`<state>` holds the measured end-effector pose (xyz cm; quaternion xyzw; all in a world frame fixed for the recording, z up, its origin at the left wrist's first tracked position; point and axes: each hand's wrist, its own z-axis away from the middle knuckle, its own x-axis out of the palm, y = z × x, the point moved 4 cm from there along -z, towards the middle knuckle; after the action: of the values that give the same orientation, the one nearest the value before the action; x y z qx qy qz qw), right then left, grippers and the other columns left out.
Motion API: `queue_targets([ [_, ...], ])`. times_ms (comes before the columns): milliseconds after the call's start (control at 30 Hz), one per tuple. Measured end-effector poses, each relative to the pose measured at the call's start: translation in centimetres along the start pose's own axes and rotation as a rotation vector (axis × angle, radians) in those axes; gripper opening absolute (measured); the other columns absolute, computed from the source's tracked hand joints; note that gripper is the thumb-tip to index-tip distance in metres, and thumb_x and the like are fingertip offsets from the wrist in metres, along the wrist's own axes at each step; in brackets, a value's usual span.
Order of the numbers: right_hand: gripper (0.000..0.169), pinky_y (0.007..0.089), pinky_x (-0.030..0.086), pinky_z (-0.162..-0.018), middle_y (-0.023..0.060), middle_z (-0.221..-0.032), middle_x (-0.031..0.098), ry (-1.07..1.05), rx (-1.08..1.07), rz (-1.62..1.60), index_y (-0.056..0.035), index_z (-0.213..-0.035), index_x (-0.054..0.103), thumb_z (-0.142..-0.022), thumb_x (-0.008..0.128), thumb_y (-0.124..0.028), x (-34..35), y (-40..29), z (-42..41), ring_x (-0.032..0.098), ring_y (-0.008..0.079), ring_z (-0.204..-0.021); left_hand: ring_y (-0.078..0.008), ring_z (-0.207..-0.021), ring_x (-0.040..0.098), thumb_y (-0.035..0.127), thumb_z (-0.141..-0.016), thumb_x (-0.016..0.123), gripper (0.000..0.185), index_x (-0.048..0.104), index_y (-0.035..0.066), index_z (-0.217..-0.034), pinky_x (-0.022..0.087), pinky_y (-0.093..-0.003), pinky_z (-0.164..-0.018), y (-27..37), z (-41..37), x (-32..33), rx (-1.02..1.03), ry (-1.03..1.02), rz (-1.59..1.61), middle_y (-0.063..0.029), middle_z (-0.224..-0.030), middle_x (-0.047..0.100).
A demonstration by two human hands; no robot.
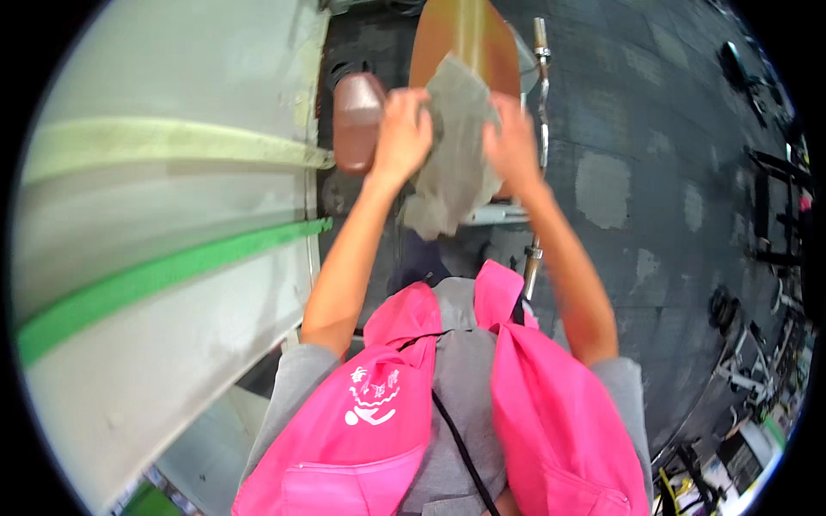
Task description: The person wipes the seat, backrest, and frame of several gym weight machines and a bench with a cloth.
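Observation:
A crumpled grey cloth (pixel 459 148) hangs between my two hands, above a brown padded bench (pixel 464 39). My left hand (pixel 405 135) grips the cloth's left edge. Its right edge is in my right hand (pixel 513 138), which is blurred, so its fingertips are hard to make out. Much of the bench's near end lies hidden behind the cloth. Left of my left hand is a smaller reddish-brown pad (pixel 358 122). A bent metal barbell (pixel 544 122) runs along the bench's right side, partly covered by my right forearm.
A pale wall with a green stripe (pixel 174 277) rises close on my left. Dark rubber flooring (pixel 603 271) with worn patches spreads to the right. Gym equipment (pixel 748 367) stands along the far right. I wear a pink vest (pixel 561 400) with a dangling black cord.

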<state>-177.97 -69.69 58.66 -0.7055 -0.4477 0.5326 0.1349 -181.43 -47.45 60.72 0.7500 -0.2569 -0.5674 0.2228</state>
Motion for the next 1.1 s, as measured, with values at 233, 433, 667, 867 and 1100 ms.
queue_targets([
  [233,0.061,0.0614,0.031,-0.124,0.0226,-0.172,0.031,-0.021,0.405,0.096,-0.0157,-0.165,0.039,-0.107,0.052,-0.029,8.7,0.5,0.9,0.032,0.0554,-0.153,-0.0405,-0.164,0.018,0.025,-0.11,0.042,0.061,0.035,0.008,-0.167,0.009,-0.0611,-0.13,-3.5,-0.5,9.2,0.03,-0.16,0.056,-0.019,-0.177,0.025],
  [433,0.059,0.0571,0.034,-0.123,0.0251,-0.167,0.038,0.088,0.387,0.052,-0.0111,-0.164,0.042,-0.108,0.049,-0.03,10.6,5.7,-9.2,0.041,0.0512,-0.149,-0.0409,-0.161,0.027,0.028,-0.106,0.047,0.06,0.043,0.011,-0.163,0.013,-0.0617,-0.13,-5.8,-12.7,10.8,0.112,-0.063,0.121,-0.0174,-0.173,0.034],
  [667,0.059,0.0585,0.035,-0.123,0.0232,-0.167,0.039,0.139,0.377,0.001,-0.0176,-0.162,0.045,-0.106,0.053,-0.034,13.0,10.3,-18.5,0.041,0.0482,-0.15,-0.0423,-0.161,0.025,0.03,-0.109,0.045,0.057,0.044,0.015,-0.163,0.016,-0.0654,-0.128,-8.6,-22.4,12.2,0.171,0.036,0.134,-0.0143,-0.174,0.033],
  [867,0.059,0.0519,0.039,-0.122,0.0323,-0.161,0.043,0.094,0.23,0.184,0.0004,-0.157,0.046,-0.106,0.052,-0.029,12.4,11.3,-21.7,0.047,0.0489,-0.144,-0.0357,-0.164,0.022,0.033,-0.111,0.039,0.061,0.035,0.011,-0.167,0.017,-0.057,-0.131,-9.3,-24.4,12.7,0.058,-0.054,-0.119,-0.0155,-0.175,0.029],
  [1100,0.06,0.0695,0.03,-0.121,0.0203,-0.169,0.036,0.037,0.14,0.137,-0.0232,-0.161,0.049,-0.103,0.058,-0.034,11.3,7.0,-14.4,0.033,0.05,-0.154,-0.05,-0.162,0.014,0.036,-0.114,0.036,0.058,0.033,0.018,-0.169,0.013,-0.077,-0.123,-7.9,-13.2,10.9,-0.083,-0.078,-0.077,-0.0125,-0.178,0.022],
])
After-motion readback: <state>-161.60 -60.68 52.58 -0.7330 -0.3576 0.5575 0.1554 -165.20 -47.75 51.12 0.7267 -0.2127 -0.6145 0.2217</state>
